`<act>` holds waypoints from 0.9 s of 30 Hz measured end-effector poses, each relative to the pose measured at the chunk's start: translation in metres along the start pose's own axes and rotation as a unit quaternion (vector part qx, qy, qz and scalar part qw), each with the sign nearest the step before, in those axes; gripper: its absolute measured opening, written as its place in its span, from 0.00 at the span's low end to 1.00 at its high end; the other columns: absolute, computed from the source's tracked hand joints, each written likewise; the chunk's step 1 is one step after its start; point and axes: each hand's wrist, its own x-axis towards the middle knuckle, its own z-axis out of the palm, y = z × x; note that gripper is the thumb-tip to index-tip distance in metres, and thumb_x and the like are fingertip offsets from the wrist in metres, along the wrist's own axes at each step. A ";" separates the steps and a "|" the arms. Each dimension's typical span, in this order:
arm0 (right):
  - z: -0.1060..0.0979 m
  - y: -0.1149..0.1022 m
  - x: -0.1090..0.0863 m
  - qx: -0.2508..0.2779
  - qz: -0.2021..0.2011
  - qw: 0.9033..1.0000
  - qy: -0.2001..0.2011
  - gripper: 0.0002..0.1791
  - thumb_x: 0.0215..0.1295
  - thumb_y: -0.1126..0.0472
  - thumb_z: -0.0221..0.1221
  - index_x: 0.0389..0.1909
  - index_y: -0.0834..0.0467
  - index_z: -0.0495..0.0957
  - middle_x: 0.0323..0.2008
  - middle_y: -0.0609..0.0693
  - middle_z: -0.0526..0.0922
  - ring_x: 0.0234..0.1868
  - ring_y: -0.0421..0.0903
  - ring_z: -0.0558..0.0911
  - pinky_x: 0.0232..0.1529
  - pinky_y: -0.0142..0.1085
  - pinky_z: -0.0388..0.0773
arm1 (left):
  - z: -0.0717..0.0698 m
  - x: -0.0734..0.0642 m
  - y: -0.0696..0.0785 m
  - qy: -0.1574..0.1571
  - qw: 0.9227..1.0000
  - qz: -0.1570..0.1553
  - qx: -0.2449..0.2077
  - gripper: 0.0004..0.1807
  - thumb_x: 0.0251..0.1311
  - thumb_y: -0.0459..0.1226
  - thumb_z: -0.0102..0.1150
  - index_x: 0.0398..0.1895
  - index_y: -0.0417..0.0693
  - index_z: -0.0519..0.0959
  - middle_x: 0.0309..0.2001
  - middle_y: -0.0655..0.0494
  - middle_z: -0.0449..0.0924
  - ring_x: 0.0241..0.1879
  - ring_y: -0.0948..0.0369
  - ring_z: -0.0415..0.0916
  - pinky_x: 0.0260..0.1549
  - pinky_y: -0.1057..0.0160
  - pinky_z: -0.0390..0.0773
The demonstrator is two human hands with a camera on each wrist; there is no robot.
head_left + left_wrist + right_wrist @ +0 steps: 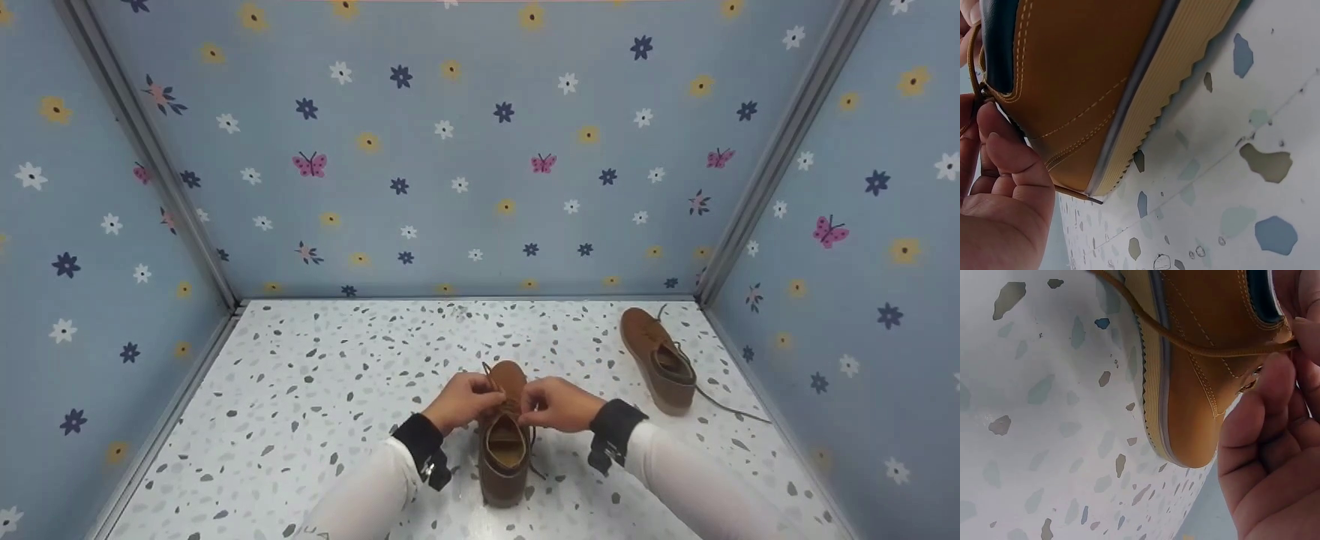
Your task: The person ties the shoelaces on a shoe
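Note:
A brown leather shoe stands upright on the floor, its toe pointing away from me. My left hand is at the left of its lacing, thumb and fingertips pinching the shoelace close to the crossing above the tongue. From the other side my right hand pinches the lace too; a length of that shoelace hangs from its fingertips across the shoe's side to the floor. In the left wrist view a lace tip pokes out beyond the toe.
A matching brown shoe stands at the back right, one loose lace trailing toward the right wall. Blue flower-patterned panels enclose the speckled white floor at the back and both sides.

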 end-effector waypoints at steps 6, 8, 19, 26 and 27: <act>-0.001 0.002 0.001 0.048 0.020 0.999 -0.006 0.07 0.64 0.64 0.69 0.30 0.58 0.80 0.25 0.46 0.84 0.24 0.36 0.81 0.28 0.32 0.82 | 0.001 0.000 -0.001 0.008 1.000 0.009 0.009 0.09 0.65 0.39 0.69 0.35 0.41 0.85 0.27 0.62 0.82 0.26 0.66 0.77 0.26 0.69 0.76; -0.001 0.002 0.002 0.063 0.025 0.998 -0.007 0.06 0.64 0.65 0.69 0.31 0.59 0.80 0.26 0.49 0.85 0.24 0.38 0.82 0.29 0.34 0.84 | 0.001 0.000 0.000 0.009 1.000 0.011 0.014 0.08 0.65 0.39 0.69 0.35 0.42 0.85 0.27 0.63 0.81 0.26 0.66 0.77 0.26 0.69 0.76; -0.006 0.003 0.003 0.044 0.012 0.999 0.006 0.03 0.65 0.65 0.69 0.34 0.58 0.84 0.29 0.52 0.89 0.25 0.36 0.82 0.29 0.29 0.81 | 0.000 -0.001 -0.004 0.002 0.999 0.024 0.025 0.09 0.68 0.38 0.67 0.37 0.40 0.84 0.30 0.58 0.84 0.28 0.66 0.77 0.28 0.68 0.77; -0.006 0.003 0.004 0.024 0.021 0.999 0.031 0.03 0.65 0.64 0.69 0.32 0.56 0.84 0.27 0.48 0.88 0.25 0.34 0.81 0.29 0.29 0.80 | -0.001 -0.004 -0.006 -0.002 0.999 0.030 0.024 0.09 0.70 0.38 0.65 0.38 0.40 0.83 0.31 0.55 0.86 0.27 0.65 0.77 0.27 0.68 0.77; -0.006 0.004 0.004 0.022 0.024 0.999 0.035 0.04 0.65 0.64 0.69 0.32 0.56 0.84 0.27 0.48 0.87 0.25 0.34 0.81 0.29 0.29 0.80 | -0.001 -0.004 -0.006 -0.004 0.999 0.033 0.024 0.09 0.70 0.38 0.64 0.39 0.40 0.84 0.31 0.53 0.86 0.27 0.65 0.77 0.27 0.68 0.76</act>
